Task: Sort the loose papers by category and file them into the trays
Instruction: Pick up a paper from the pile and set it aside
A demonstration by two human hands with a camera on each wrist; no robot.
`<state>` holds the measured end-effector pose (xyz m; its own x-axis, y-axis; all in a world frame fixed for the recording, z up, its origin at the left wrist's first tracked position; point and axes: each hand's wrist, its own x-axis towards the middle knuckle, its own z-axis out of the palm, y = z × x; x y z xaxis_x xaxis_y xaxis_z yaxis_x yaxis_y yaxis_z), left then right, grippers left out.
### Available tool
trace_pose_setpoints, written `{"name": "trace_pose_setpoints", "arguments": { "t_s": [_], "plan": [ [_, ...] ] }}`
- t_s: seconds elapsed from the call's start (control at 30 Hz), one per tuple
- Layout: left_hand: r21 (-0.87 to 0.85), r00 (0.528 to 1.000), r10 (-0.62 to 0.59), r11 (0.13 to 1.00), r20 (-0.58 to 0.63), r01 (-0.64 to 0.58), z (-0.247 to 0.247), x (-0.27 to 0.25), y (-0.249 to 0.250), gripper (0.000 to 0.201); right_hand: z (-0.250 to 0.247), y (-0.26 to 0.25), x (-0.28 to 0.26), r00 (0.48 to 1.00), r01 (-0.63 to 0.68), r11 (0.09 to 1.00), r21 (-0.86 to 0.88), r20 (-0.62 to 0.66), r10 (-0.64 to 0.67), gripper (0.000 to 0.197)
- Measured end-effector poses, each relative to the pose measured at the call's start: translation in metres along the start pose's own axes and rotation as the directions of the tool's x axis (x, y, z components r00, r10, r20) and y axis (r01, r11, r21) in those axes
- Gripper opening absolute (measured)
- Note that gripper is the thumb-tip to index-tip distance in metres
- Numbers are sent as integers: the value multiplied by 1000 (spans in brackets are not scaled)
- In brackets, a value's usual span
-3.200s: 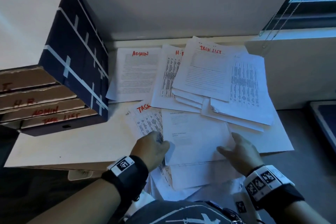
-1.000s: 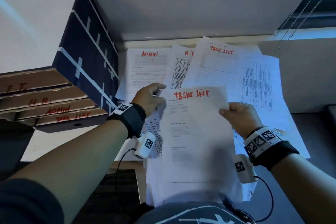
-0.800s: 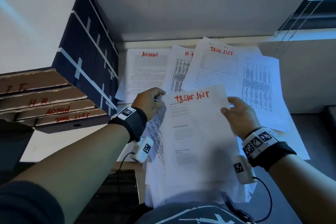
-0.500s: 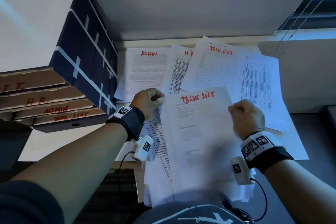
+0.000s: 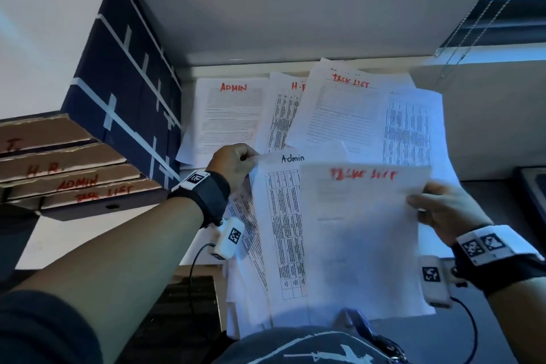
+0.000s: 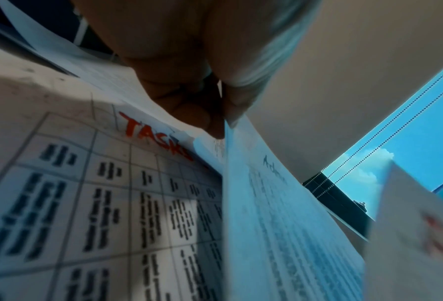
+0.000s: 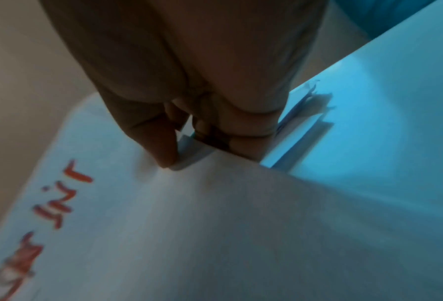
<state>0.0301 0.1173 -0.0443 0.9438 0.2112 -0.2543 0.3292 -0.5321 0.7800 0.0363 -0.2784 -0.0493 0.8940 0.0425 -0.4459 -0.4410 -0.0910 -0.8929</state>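
Low in the centre of the frame, my left hand (image 5: 233, 161) pinches the top corner of the Admin sheet (image 5: 283, 230), while my right hand (image 5: 446, 210) grips the Task List sheet (image 5: 363, 239) by its right edge. The labelled trays (image 5: 68, 174) sit stacked at left on the worktop (image 5: 88, 233).

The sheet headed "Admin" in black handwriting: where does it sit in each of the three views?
Head: the Admin sheet is centre, left hand pinching its top left corner, its right part behind the red TASK LIST sheet.
Left wrist: the Admin sheet runs edge-on from centre to lower right.
Right wrist: cannot tell it apart.
Shared landmark: the red TASK LIST sheet, at lower left in the right wrist view.
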Motion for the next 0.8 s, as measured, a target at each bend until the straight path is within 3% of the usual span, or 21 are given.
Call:
{"name": "trace_pose_setpoints", "arguments": {
  "t_s": [0.23,0.4,0.5,0.67,0.8],
  "plan": [
    [6,998,58,998,-19,-58,-6,-7,11,15,43,2,3,982,187,953,-239,22,-187,30],
    [16,994,103,995,-27,-103,-12,-17,16,16,53,-14,20,979,204,926,-318,62,-194,20],
    [-14,993,111,994,-38,-112,-10,-21,18,18,65,-26,25,977,206,940,-273,103,-184,15],
    [-98,994,101,990,-30,-103,-9,-23,18,41,74,-29,21,961,220,900,-376,-72,-265,12],
    [-124,996,84,989,17,-82,-9,-19,15,37,67,-25,11,938,267,825,-498,-63,-341,8]
  ]
}}
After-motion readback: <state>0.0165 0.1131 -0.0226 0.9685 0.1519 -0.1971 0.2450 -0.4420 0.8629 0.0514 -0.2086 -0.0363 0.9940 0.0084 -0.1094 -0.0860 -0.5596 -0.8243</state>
